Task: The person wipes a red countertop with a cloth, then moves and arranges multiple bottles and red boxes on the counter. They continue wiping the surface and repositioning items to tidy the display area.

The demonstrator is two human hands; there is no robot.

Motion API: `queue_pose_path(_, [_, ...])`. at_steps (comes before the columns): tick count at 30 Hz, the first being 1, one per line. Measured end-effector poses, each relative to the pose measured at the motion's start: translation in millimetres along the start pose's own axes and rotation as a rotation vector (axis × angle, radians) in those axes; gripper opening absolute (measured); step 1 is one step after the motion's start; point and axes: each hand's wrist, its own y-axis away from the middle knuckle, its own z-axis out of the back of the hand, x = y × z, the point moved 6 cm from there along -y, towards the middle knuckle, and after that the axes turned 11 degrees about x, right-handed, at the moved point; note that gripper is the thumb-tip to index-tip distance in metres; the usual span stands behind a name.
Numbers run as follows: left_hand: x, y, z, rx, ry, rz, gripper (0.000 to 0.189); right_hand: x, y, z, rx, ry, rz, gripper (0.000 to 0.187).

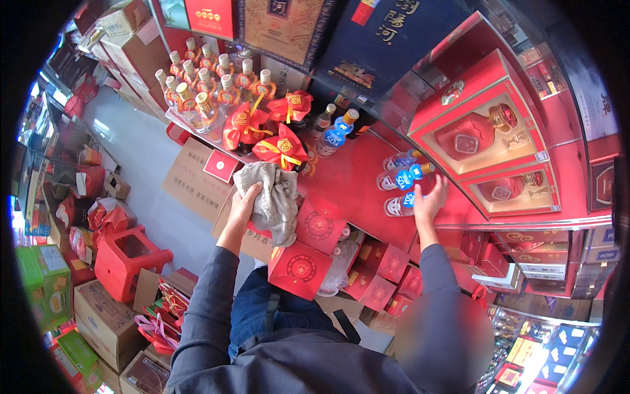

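My left hand (244, 207) grips a crumpled grey cleaning cloth (269, 197), which hangs over the edge of a red-covered counter (339, 180). My right hand (430, 199) has its thumb and fingers apart beside several clear bottles with blue labels. Its palm hides the cap of the nearest bottle (397, 207); whether it touches that bottle is unclear. Another blue-labelled bottle (402, 178), with a gold cap, stands just beyond my thumb. Below the cloth are red gift boxes (300, 266) with round printed emblems.
Clear bottles (204, 111) with white caps crowd the counter's far left. Red cloth-wrapped bottles (280, 147) stand near the cloth. Boxed red bottles (472, 135) rise at right. A red plastic stool (130, 261) and cardboard cartons (106, 320) occupy the floor at left.
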Motion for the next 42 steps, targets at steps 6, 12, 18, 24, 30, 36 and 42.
queue_pose_path(6, [-3.8,3.3,0.1,-0.032,-0.003,-0.021,0.042,127.2,-38.7,-66.5,0.32,-0.395,0.259,0.066])
queue_pose_path(12, [-3.0,3.3,-1.5,0.001,-0.014,-0.009,0.038,187.0,-100.1,-120.8,0.303,-0.511,0.188,0.082])
queue_pose_path(18, [-5.1,4.1,-2.5,0.004,-0.001,-0.033,0.039,190.5,-124.8,-152.3,0.511,-0.524,-0.007,0.059])
queue_pose_path(24, [-1.0,1.3,0.3,-0.009,-0.022,-0.033,0.04,190.1,-119.4,-148.3,0.483,-0.383,0.003,0.042])
queue_pose_path(30, [-0.5,0.2,0.8,-0.016,0.012,-0.04,0.043,167.1,-96.3,-124.9,0.41,-0.463,-0.05,0.04])
queue_pose_path(36, [-2.7,4.4,-1.5,-0.006,0.023,-0.003,0.041,130.3,-69.7,-89.4,0.372,-0.43,-0.065,0.039])
queue_pose_path(42, [-1.6,1.5,0.5,-0.02,0.042,-0.035,0.04,78.3,-33.6,-48.5,0.422,-0.409,-0.166,0.036])
